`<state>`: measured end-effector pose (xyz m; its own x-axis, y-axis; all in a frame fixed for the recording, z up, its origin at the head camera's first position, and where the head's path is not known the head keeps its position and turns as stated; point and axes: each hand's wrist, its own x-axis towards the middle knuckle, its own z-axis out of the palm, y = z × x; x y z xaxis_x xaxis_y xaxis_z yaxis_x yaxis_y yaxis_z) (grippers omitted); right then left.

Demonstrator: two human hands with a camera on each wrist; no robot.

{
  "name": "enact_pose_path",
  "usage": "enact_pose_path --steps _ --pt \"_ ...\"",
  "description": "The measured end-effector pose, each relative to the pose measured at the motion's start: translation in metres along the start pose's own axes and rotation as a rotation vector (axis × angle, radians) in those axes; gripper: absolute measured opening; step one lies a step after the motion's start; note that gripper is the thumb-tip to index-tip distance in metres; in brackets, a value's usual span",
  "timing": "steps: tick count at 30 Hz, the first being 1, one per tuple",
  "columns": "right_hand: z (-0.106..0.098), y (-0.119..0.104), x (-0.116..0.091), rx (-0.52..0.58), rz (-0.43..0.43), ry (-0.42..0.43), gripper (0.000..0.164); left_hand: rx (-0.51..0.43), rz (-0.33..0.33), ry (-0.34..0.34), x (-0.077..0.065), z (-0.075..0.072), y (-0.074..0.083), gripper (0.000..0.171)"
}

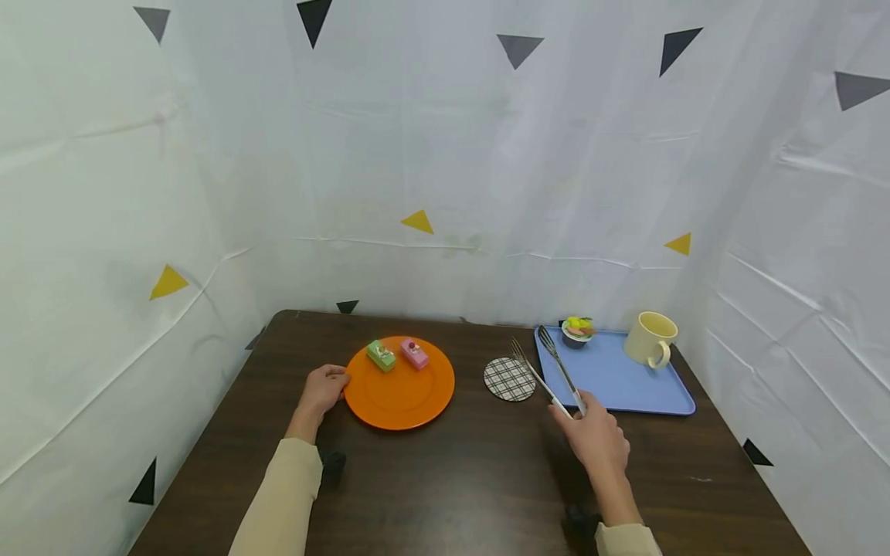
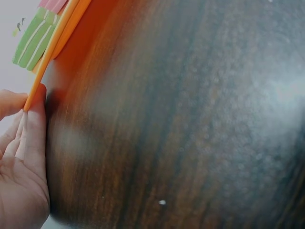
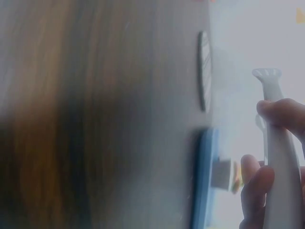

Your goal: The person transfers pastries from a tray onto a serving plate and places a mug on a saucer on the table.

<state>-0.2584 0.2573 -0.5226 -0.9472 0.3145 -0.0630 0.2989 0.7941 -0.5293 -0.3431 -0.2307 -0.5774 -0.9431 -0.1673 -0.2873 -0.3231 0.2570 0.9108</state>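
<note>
My left hand (image 1: 324, 388) pinches the left rim of an orange plate (image 1: 398, 409); in the left wrist view the thumb lies on top of the rim, fingers (image 2: 35, 129) underneath. On the plate are a green cake piece (image 1: 381, 355) and a pink cake piece (image 1: 414, 354). White-handled tongs (image 1: 562, 408) are held in my right hand (image 1: 596, 439), with their two metal arms spread apart. One tip looks like a fork, the other like a slotted spoon. Nothing is between the tips. The thumb presses along the white handle (image 3: 281, 176) in the right wrist view.
A round checked coaster (image 1: 510, 379) lies beside the tongs' fork tip. Behind the right hand is a blue tray (image 1: 612, 382) with a yellow mug (image 1: 650, 340) and a small cup of toy food (image 1: 577, 332). White curtain hangs around the dark wooden table (image 1: 445, 486).
</note>
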Motion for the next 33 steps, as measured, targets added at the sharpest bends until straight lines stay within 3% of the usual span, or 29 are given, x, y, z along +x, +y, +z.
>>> enact_pose_path --steps 5,16,33 --pt "-0.005 0.016 0.006 -0.006 0.054 -0.014 0.089 0.002 0.001 -0.002 -0.003 0.000 0.001 0.041" --pt "-0.019 0.043 0.014 -0.034 0.088 -0.031 0.092 -0.002 0.004 -0.006 0.000 0.001 0.000 0.042" --pt "-0.033 0.060 0.031 -0.016 0.185 -0.021 0.097 -0.018 0.017 0.010 0.000 0.001 -0.002 0.038"
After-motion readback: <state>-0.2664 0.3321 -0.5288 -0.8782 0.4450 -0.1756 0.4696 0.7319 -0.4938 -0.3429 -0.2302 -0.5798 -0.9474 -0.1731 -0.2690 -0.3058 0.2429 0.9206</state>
